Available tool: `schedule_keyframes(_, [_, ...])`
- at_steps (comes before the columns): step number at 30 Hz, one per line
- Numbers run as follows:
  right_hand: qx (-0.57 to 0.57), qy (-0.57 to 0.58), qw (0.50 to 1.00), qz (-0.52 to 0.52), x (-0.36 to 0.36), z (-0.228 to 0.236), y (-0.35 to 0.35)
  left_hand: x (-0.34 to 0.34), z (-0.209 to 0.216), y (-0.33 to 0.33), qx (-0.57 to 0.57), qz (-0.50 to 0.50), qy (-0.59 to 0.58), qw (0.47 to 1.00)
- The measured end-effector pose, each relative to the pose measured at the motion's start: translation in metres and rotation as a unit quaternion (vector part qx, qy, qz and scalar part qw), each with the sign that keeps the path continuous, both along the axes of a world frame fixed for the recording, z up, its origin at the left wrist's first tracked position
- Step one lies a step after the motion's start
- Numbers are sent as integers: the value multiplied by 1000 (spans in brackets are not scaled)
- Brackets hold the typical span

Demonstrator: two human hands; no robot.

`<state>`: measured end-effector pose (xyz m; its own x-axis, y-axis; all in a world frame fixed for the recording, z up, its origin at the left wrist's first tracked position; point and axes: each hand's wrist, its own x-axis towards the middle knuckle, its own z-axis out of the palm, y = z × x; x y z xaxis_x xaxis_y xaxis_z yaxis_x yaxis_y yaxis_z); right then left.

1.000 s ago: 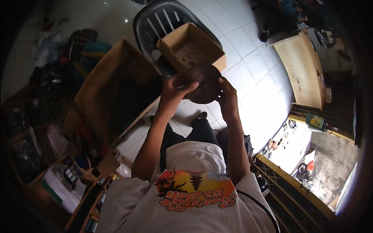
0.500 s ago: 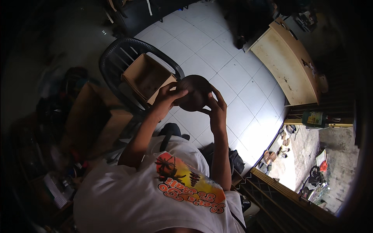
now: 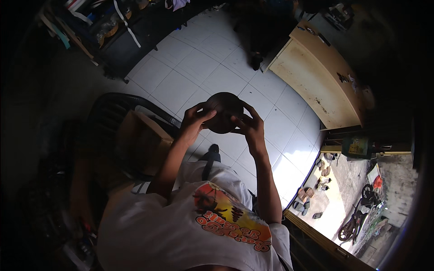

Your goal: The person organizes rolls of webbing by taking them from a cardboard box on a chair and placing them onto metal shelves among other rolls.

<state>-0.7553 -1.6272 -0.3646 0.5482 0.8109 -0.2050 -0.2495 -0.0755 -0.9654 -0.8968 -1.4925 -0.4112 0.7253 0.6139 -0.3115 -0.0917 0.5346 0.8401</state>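
Observation:
A dark, round, dish-like disc is held up in front of my chest, above the tiled floor. My left hand grips its left edge, with the thumb lying on the near face and the fingers behind the rim. On the opposite side, my right hand is closed on the right edge, its thumb pressed on the face. Whether the disc is a shallow bowl, a plate or a lid cannot be made out, because its surface is in shadow.
A dark plastic chair with an open cardboard box on it stands to my left. A wooden desk is at the far right. Beyond a doorway at right lie several sandals and a motorbike. Dark shelving stands far left.
My view has turned to the right, so the chair and box sit lower and further left. My right thumb has shifted inward over the disc's face. Both hands still hold the disc.

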Motion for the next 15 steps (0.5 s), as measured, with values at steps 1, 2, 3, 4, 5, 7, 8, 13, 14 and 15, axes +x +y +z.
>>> schedule_keyframes(1, [7,-9,1000,-4,22,5,8,24,9,9,11,-4,-6,1000])
schedule_keyframes(2, [0,-17,1000,-16,44,12,16,50,17,21,22,-17,-11,1000])
schedule_keyframes(3, [0,-18,999,-29,65,15,26,73,23,32,34,-25,-2,999])
schedule_keyframes(4, [1,-19,999,-40,86,17,36,96,27,43,46,-33,6,998])
schedule_keyframes(5, [1,-21,999,-50,107,18,45,119,29,54,58,-39,14,997])
schedule_keyframes(7, [12,-13,997,-72,147,22,72,162,40,82,66,-60,4,996])
schedule_keyframes(8, [12,-6,997,-74,169,22,83,184,41,91,74,-39,10,996])
schedule_keyframes(13, [45,3,997,-65,277,15,173,289,53,176,133,-47,14,990])
schedule_keyframes(14, [55,6,997,-56,297,16,195,306,51,195,129,-33,18,991])
schedule_keyframes(15, [69,7,996,-48,318,16,218,326,51,217,129,-21,19,991])
